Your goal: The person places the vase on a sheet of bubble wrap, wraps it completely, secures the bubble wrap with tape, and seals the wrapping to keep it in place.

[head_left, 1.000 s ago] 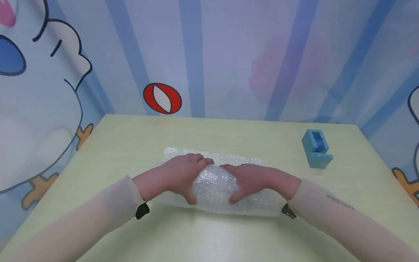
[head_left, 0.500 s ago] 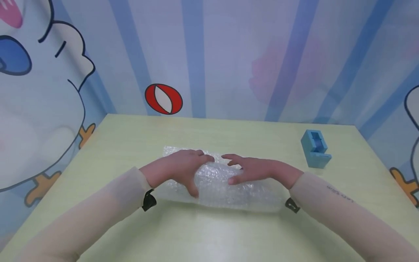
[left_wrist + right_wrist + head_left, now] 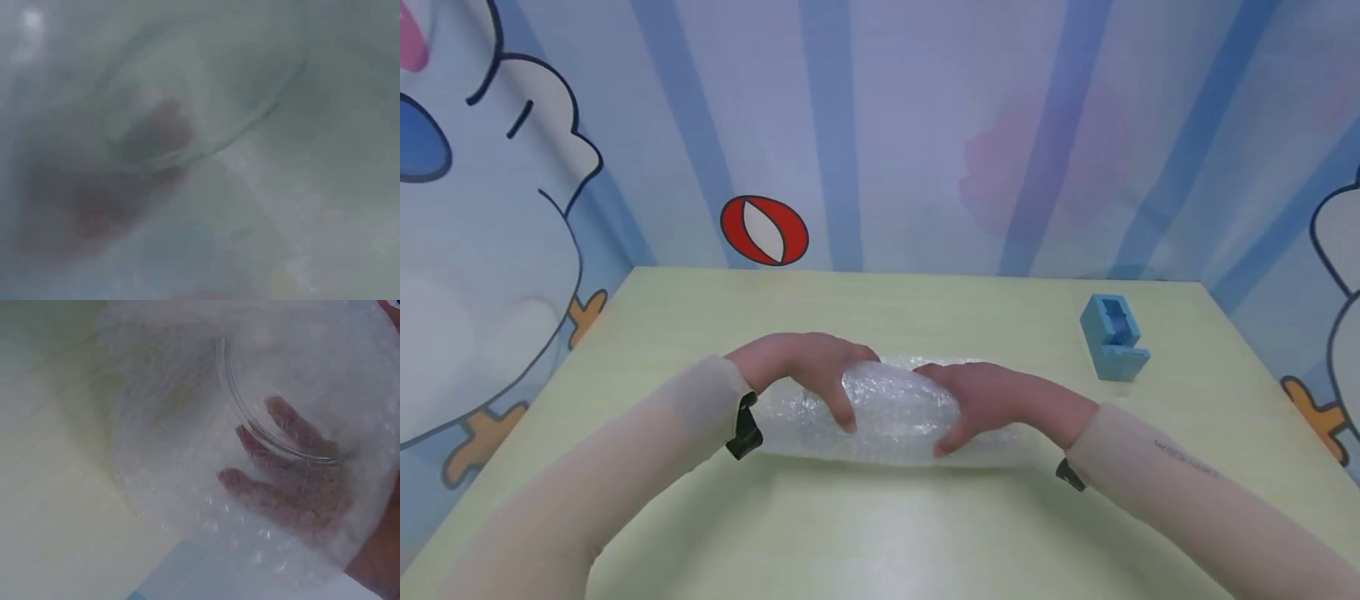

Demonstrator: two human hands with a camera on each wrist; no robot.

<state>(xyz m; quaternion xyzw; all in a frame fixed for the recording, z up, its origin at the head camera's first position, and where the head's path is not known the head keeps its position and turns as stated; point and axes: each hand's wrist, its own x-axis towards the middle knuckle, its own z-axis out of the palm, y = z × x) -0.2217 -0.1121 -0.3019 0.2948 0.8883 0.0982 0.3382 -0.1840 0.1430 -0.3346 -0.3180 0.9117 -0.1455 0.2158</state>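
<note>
A bundle of clear bubble wrap (image 3: 895,408) lies across the table in front of me. My left hand (image 3: 823,367) holds its left half, thumb on the near side and fingers over the far side. On the right half, my right hand (image 3: 981,400) grips the roll the same way, its fingertips partly hidden. Inside the roll, the right wrist view shows a curved, clear rim (image 3: 256,430) of a glass-like object, with fingers (image 3: 281,487) seen through the plastic. The left wrist view is blurred but shows a similar round rim (image 3: 250,125).
A light blue tape dispenser (image 3: 1120,362) stands at the back right of the pale yellow table (image 3: 880,533). Behind the table rises a blue-striped wall (image 3: 910,167) with cartoon prints.
The right hand lifted its fingers off the wrap, then took hold again. The left hand shifted slightly away from me. Less of the sheet's far flap shows behind the roll.
</note>
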